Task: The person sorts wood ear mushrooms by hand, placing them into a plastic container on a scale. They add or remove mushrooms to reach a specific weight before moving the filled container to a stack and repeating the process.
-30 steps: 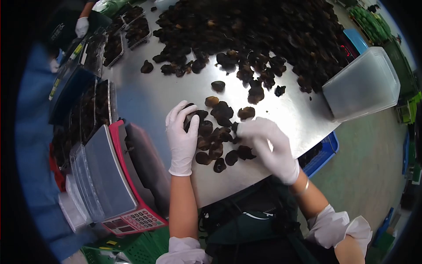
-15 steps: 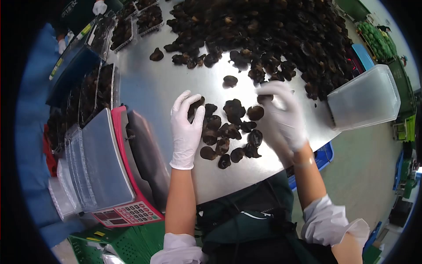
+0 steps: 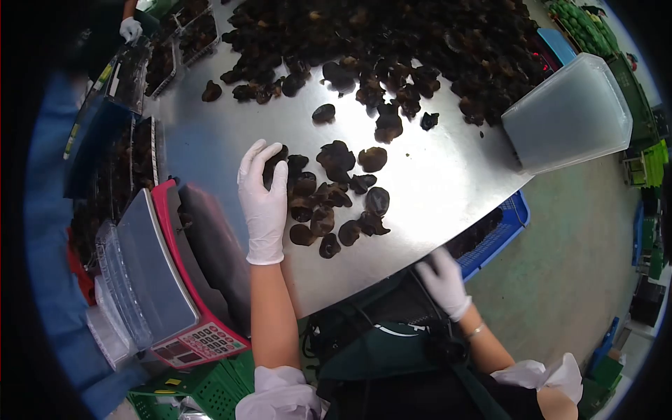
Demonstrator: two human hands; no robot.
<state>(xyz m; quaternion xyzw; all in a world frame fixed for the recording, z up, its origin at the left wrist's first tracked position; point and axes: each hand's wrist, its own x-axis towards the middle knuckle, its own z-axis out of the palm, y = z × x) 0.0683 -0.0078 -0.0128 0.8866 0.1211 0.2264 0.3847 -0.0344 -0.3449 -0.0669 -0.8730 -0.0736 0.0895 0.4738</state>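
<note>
A metal table (image 3: 210,140) is bearing a dark heap (image 3: 392,42) and a loose cluster (image 3: 336,194); a blue basket (image 3: 516,222) is sitting lower. The right hand (image 3: 446,285) is hanging near it, grip unclear; the left hand (image 3: 267,208), beside the cluster, is curling around a dark piece (image 3: 278,155).

Dark, fungus-like pieces (image 3: 378,42) lie heaped on a metal table (image 3: 448,189) in what appears to be a food-packing workroom, where filled clear trays (image 3: 154,150) line one side near a keypad scale (image 3: 157,273), a blue basket (image 3: 516,222) and a green crate (image 3: 224,381) sit below table height, and a co-worker's white-gloved hand (image 3: 130,29) shows at the far left.
</note>
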